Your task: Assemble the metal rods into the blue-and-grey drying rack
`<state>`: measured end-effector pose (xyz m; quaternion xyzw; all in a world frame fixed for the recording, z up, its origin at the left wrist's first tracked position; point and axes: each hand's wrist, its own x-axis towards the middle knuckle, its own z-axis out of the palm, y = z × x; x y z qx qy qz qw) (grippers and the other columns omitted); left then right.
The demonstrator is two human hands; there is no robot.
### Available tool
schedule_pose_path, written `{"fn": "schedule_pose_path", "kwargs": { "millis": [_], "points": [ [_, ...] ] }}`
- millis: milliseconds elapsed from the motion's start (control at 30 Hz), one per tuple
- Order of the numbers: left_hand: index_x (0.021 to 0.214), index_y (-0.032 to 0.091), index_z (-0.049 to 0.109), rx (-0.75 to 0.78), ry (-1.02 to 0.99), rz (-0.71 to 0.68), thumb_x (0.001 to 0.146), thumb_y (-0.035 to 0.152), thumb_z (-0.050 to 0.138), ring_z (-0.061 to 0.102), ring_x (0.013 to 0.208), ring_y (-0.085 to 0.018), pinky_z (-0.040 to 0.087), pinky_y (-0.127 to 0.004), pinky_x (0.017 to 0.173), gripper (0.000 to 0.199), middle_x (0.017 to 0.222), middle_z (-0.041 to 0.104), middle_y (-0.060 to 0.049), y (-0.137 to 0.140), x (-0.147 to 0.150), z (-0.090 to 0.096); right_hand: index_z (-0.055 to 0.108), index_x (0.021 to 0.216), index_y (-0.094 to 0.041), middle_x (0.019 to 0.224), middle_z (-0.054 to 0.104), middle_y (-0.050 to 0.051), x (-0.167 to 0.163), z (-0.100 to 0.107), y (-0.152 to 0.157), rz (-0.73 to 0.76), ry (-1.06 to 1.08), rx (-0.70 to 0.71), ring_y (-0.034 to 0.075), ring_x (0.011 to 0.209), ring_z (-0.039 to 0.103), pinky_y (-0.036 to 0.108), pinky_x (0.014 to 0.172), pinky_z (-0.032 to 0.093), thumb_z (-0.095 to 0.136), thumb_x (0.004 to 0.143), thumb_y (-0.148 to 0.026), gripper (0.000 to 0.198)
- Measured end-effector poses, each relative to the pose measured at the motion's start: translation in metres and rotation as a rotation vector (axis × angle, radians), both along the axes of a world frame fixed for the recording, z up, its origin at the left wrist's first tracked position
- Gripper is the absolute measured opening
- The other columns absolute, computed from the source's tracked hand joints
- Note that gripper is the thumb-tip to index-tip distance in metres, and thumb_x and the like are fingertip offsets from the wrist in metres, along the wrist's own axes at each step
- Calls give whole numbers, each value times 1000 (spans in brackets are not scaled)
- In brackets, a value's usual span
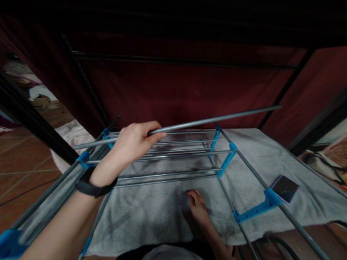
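Note:
My left hand (pixel 137 140) is closed around a thin grey metal rod (pixel 208 121), which it holds up at a slant above a rack frame. The frame has grey tubes (pixel 177 155) joined by blue plastic connectors (pixel 226 162). Several crossbars span its far half, below and behind the rod. Low inside the frame's nearer part, my right hand (pixel 198 209) is over the grey cloth (pixel 154 212), loosely bent and with no object visible in it. A blue bracket (pixel 257 210) joins two tubes to its right. A black band circles my left wrist.
A dark phone-like slab (pixel 285 188) lies on the cloth beside the right tube. Dark red panels (pixel 174 91) with black framing stand close behind the rack. Tiled floor (pixel 24 165) and a thin cable (pixel 22 195) are at left; patterned fabric (pixel 345 156) is at right.

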<state>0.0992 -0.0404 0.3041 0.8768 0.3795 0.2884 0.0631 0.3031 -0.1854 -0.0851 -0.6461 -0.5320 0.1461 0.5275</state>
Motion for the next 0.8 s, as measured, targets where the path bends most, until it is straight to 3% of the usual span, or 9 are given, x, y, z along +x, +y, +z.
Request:
{"fn": "schedule_pose_path", "kwargs": {
  "millis": [167, 400, 533, 667, 800],
  "points": [
    [107, 25, 79, -43, -102, -18, 95, 71, 54, 75, 90, -23, 53, -28, 78, 54, 103, 81, -4, -32, -29, -75, 73, 94, -27, 97, 74, 5, -3, -2, 0, -37, 74, 22, 23, 96, 69, 38, 94, 53, 50, 91, -16, 26],
    [96, 27, 80, -106, -172, 63, 92, 75, 56, 78, 80, -20, 58, -23, 68, 54, 92, 82, -2, -52, -83, -177, 78, 95, -30, 96, 77, 3, 0, 10, 0, -3, 289, -52, 25, 93, 70, 40, 89, 52, 59, 92, -29, 19],
    [93, 28, 81, -107, -83, 43, 97, 73, 49, 79, 79, -20, 59, -23, 68, 55, 92, 82, 0, -62, -96, -222, 78, 88, -30, 92, 76, 3, 4, 19, 2, -62, 552, -42, 25, 91, 68, 39, 88, 53, 72, 85, -37, 10],
    [98, 30, 82, -159, 43, 43, 99, 68, 45, 80, 85, -21, 60, -25, 68, 53, 100, 83, 1, -62, -105, -262, 76, 82, -28, 81, 73, 0, 13, 35, 0, -72, 798, -51, 23, 81, 67, 37, 80, 56, 80, 77, -40, 14],
    [104, 30, 82, -225, 154, 70, 101, 56, 45, 80, 89, -24, 61, -30, 72, 46, 102, 83, -3, -58, -106, -288, 77, 94, -29, 100, 79, 2, 24, 62, -8, -10, 1066, -15, 23, 97, 72, 38, 89, 59, 83, 75, -35, 22]
  ]
}}
